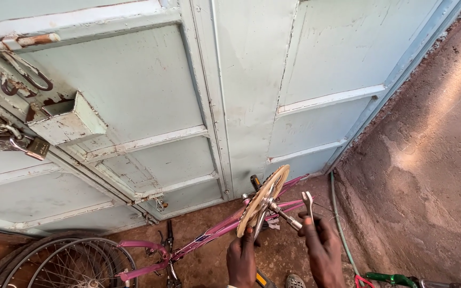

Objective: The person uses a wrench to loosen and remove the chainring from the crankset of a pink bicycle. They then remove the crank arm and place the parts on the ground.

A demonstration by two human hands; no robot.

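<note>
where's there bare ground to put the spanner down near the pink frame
Bare dirt lies between the pink bike frame and the metal door, and right of the green hose along the wall. Crowded around the chainring, both hands and the wheel.

Pale metal doors (134, 90), reddish dirt floor (422, 160)

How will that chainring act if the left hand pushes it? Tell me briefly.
The chainring looks like stiff metal, so it probably won't flex. Mounted on the pink bike frame, it would likely turn rather than slide. Its toothed rim may bite the left hand.
</note>
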